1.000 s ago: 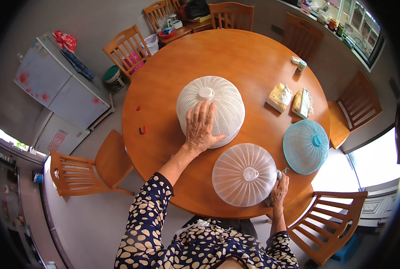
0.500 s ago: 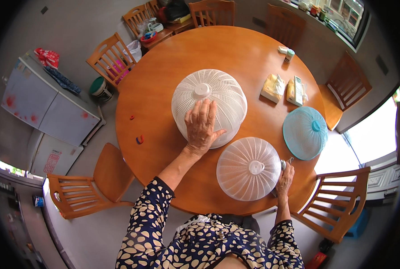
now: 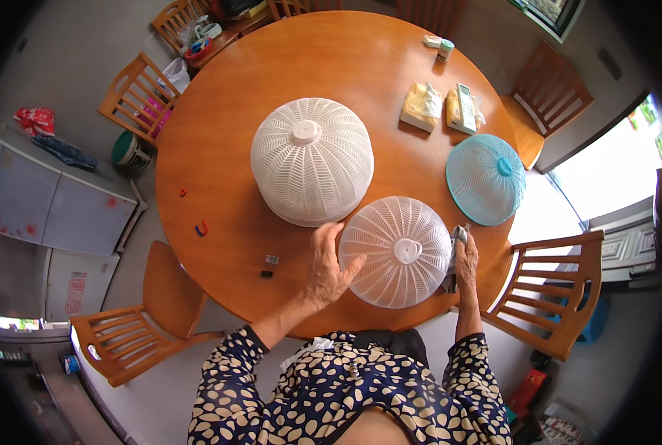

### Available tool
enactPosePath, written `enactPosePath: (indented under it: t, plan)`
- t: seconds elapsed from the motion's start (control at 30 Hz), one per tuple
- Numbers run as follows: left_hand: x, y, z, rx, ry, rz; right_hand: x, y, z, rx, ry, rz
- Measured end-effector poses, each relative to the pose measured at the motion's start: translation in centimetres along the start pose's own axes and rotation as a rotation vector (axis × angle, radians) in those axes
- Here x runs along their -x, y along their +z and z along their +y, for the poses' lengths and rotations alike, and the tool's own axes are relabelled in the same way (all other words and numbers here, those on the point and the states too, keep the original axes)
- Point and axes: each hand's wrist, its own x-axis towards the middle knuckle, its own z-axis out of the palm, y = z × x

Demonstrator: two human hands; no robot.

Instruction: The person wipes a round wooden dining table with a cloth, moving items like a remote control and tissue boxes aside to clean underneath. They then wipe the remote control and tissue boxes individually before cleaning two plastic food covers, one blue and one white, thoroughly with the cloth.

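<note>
On the round wooden table point(image 3: 220, 111) in front of me lies a clear plastic mesh food cover point(image 3: 379, 274), dome up. My left hand point(image 3: 326, 268) is at its left rim, thumb and fingers spread, the thumb over the edge; whether it touches is hard to tell. At the right rim my right hand point(image 3: 465, 259) is closed around a crumpled greyish cloth-like thing point(image 3: 459, 236), partly hidden by the fingers. Farther off stands a larger white mesh food cover point(image 3: 312, 167), with no hand on it. A blue mesh food cover point(image 3: 487, 182) rests to the right.
Tissue packs point(image 3: 421, 107) and a remote control point(image 3: 465, 107) lie at the far right, beyond them a small jar point(image 3: 445, 50). Small red pieces point(image 3: 201, 228) and a black piece point(image 3: 266, 274) are on the left. Chairs point(image 3: 550, 297) surround the table; a fridge point(image 3: 71, 200) stands left.
My left hand has left the white cover and come back toward me, to the clear cover's left rim. My right hand stays at the right rim. The whole view has shifted.
</note>
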Motion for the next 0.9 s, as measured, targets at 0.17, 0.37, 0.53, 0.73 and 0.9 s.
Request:
enactPosePath:
  t: [0.17,0.37,0.53,0.73,0.9]
  plan:
    - [4.2,4.2,-2.5,0.646,-0.746,-0.320,1.9,-1.4,-4.1,-0.134,0.057,-0.162]
    - [4.5,3.0,0.8,0.895,-0.675,-0.449,4.8,-2.3,-2.7,-0.573,0.184,-0.245]
    - [3.2,2.1,2.5,0.923,-0.365,-0.220,4.9,-2.2,-3.7,-0.861,0.118,-0.129]
    - [-6.2,-6.6,2.3,0.745,-0.290,0.099,-2.2,-0.6,-18.5,0.068,-0.801,0.063]
    - [-12.3,-10.2,-1.9,0.460,-0.520,0.288,-6.6,6.7,-25.2,-0.674,-0.140,-0.198]
